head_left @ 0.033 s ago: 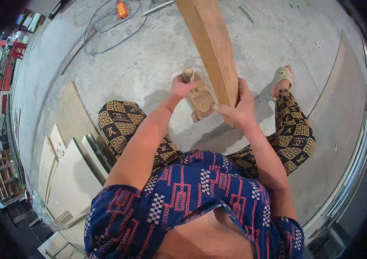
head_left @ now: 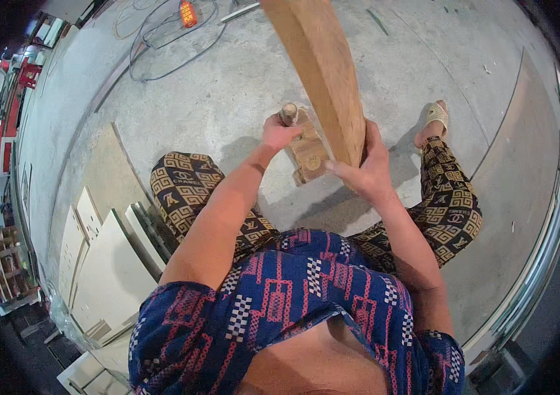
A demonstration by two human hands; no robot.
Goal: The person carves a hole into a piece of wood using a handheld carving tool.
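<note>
The concrete floor stretches ahead of the person, bounded by a large grey sheet on the right and pale panels on the left. A long wooden piece rises between the knees, its far end cut off by the top edge; the right hand has its grip closed around the near end. Just left of it sits a wooden block. Beside the block's far end, the left hand's grip is wrapped around a round-ended wooden piece; whether that joins the block cannot be told. Concrete separates both from an orange power strip.
</note>
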